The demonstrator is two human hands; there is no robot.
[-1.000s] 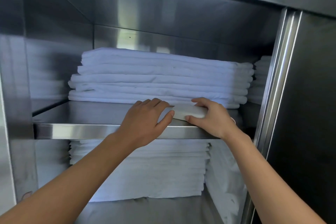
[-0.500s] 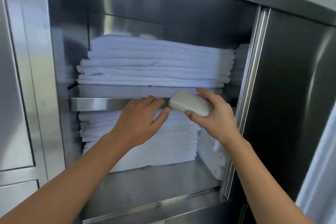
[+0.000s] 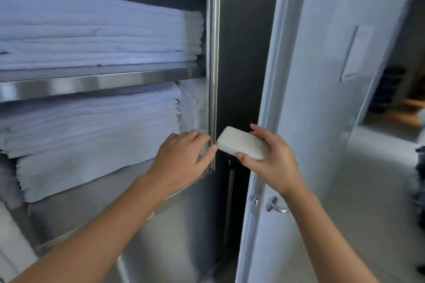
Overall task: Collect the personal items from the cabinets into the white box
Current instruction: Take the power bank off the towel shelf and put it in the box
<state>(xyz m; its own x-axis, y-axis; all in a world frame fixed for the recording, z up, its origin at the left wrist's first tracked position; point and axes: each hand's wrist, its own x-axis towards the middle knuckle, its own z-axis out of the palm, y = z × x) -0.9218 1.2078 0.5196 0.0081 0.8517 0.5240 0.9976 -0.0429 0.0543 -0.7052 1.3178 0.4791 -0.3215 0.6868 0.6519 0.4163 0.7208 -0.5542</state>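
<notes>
Steel cabinet (image 3: 161, 225), folded white linen (image 3: 92, 37) stacked upper left. Right hand (image 3: 273, 163) grip closed around pale soap-like bar (image 3: 243, 143), centre frame. Left hand (image 3: 181, 158) loose, empty, against door frame. White box unseen. Risks: smooth bar slipping from fingertips; knock against door edge (image 3: 271, 99) while turning.

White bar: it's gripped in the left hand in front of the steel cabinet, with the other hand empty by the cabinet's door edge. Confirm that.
Not quite. The head view shows the white bar gripped in the right hand, not the left. The left hand is the empty one, by the door edge of the steel cabinet.
</notes>
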